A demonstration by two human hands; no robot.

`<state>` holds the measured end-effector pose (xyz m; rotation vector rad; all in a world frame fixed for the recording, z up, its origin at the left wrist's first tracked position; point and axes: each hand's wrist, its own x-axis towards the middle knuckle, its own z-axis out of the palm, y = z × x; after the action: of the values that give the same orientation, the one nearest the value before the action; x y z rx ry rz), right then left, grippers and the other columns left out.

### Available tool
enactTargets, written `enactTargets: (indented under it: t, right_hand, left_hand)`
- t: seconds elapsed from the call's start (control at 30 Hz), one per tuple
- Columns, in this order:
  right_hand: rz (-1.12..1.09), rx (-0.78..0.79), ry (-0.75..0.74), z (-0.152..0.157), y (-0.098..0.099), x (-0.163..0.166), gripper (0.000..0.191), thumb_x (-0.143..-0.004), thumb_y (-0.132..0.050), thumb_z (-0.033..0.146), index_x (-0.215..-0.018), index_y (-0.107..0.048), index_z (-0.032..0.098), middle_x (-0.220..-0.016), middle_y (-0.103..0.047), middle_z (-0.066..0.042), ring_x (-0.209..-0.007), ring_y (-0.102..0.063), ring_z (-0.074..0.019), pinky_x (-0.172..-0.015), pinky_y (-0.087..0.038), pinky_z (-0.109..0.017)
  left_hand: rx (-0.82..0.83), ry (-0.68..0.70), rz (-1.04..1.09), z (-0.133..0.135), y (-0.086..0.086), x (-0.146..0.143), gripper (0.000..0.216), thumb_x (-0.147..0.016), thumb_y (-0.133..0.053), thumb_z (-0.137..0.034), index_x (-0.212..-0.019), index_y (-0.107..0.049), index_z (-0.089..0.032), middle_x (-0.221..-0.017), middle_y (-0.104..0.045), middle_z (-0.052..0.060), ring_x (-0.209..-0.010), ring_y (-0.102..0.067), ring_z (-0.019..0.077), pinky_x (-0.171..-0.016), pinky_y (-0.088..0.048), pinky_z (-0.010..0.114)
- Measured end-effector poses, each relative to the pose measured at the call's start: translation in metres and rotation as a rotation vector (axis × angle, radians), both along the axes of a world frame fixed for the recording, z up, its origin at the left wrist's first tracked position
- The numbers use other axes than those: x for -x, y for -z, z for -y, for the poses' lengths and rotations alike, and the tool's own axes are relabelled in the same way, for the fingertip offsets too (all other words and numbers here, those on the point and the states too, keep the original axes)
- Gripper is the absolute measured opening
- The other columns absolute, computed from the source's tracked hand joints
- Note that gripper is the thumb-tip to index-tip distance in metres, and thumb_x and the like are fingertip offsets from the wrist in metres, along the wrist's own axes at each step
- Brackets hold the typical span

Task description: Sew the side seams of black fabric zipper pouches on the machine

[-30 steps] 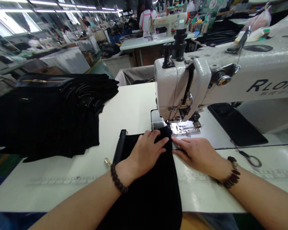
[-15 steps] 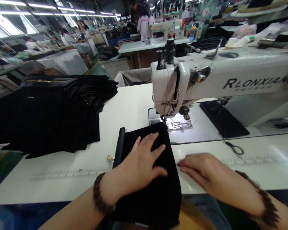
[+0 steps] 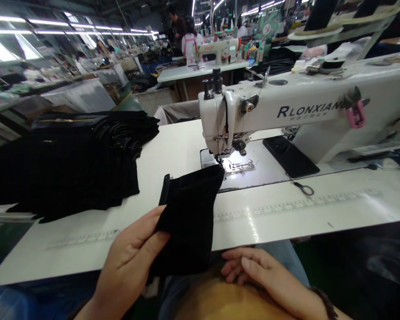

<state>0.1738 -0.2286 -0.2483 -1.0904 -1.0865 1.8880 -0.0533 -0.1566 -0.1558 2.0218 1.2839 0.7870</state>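
A black fabric piece [image 3: 190,218] runs from the presser foot of the white sewing machine [image 3: 216,120] down over the table's front edge. A dark strip [image 3: 165,189] lines its left side. My left hand [image 3: 136,253] grips that left side, thumb on top and fingers underneath, so the cloth lifts and bends there. Below the table edge, over my lap, my right hand [image 3: 253,269] hangs with loosely curled fingers, holding nothing. It is apart from the fabric, to its right. The fabric's far end is partly hidden at the needle.
A stack of black pieces [image 3: 70,164] lies at the left of the white table [image 3: 173,142]. A black phone [image 3: 290,155] rests under the machine arm, with a ring strap [image 3: 303,189] before it. Ruler markings [image 3: 270,206] run along the front. Other people are at work farther back.
My left hand went from lying flat on the fabric to gripping its left side and lifting it. My right hand moved down and left toward my lap. The view shifted right.
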Motion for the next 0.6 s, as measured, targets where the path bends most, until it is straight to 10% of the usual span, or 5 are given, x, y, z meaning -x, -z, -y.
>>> enactTargets:
  t: [0.27,0.6]
  right_hand:
    - [-0.279,0.027,-0.031,0.0,-0.019,0.008,0.064,-0.084,-0.027,0.063,-0.092,-0.06,0.009,-0.081,-0.062,-0.013,-0.075,-0.061,-0.0184,-0.068,-0.045,-0.031]
    - [0.065,-0.205,0.236,-0.001,-0.039,-0.01,0.042,-0.084,-0.049,0.041,-0.119,-0.032,0.025,-0.083,-0.057,-0.001,-0.076,-0.055,-0.0148,-0.069,-0.044,-0.029]
  left_hand:
    - [-0.088,0.203,-0.003,0.012,-0.002,-0.023,0.026,-0.08,-0.041,-0.014,-0.092,-0.06,-0.027,-0.096,-0.061,-0.001,-0.083,-0.06,0.0143,-0.071,-0.051,0.022]
    - [0.186,0.441,-0.008,0.007,0.021,-0.032,0.051,-0.059,-0.077,-0.035,-0.106,-0.058,-0.026,-0.071,-0.054,-0.004,-0.062,-0.05,0.0111,-0.055,-0.043,0.019]
